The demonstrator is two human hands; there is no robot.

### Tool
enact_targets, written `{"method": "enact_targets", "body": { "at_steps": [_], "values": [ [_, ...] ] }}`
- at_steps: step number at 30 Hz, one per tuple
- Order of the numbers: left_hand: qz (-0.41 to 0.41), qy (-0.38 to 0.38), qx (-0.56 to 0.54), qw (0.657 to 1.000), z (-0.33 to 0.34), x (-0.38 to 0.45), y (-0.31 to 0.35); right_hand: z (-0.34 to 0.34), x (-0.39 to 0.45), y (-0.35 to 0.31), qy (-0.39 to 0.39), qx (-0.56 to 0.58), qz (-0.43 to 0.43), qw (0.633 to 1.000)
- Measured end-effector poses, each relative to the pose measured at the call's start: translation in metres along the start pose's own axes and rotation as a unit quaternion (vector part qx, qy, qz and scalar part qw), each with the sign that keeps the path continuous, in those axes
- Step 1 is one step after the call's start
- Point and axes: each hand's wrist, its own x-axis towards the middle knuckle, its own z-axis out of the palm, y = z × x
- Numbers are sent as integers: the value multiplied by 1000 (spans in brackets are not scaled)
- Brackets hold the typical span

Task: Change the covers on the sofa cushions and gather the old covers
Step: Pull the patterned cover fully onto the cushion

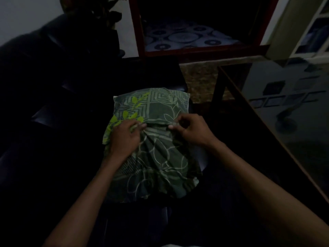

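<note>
Our fingers point(138, 126) of both hands pinch the open edge of the green cover point(156, 157), on the cushion point(151, 104) lying on the dark sofa point(44, 113). We judge we are working the cover; next, pull evenly.

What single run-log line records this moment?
step: working cover opening | left hand: pinches cover | right hand: pinches cover | cushion: on dark sofa | light: dim
</note>
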Motion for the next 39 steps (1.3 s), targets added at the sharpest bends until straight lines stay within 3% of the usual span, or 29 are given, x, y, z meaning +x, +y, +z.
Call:
{"method": "enact_targets", "body": {
  "at_steps": [4, 7, 9, 11, 14, 20, 22, 25, 27, 29, 32, 35, 39],
  "values": [
    [-97, -11, 77, 992, 2, 24, -9, 6, -2, 15, -22, -78, 11, 997],
    [-50, -69, 68, 994, 9, 21, -8, -10, -2, 35, -114, -125, 32, 985],
    [-24, -148, 22, 989, 10, 10, 7, -20, 2, 43, -120, -63, 14, 991],
    [-49, -242, -21, 969, 12, -1, 27, -19, 8, 40, -72, 55, -18, 996],
    [-89, -303, -47, 948, 17, -8, 46, -5, 9, 32, -52, 173, -11, 983],
    [-32, -326, -28, 945, 21, -7, 65, -8, -27, 41, -119, 133, -3, 984],
    [-25, -351, -1, 936, 23, -10, 63, -23, -37, 37, -185, 94, -23, 978],
    [-27, -407, -13, 913, 26, -17, 67, -38, -49, 32, -290, -81, -36, 953],
    [-34, -418, -33, 907, 25, -19, 69, -40, -56, 34, -302, -172, -60, 936],
    [-28, -398, -41, 916, 26, -12, 68, -44, -61, 33, -298, -182, -81, 934],
    [18, -381, 94, 919, 39, 1, 59, -50, -66, 34, -292, -217, -120, 924],
    [62, -375, 249, 891, 62, 2, 55, -52, -70, 35, -286, -252, -138, 914],
    [80, -358, 348, 863, 78, 7, 44, -50, -74, 34, -282, -228, -158, 918]
  ]
}}
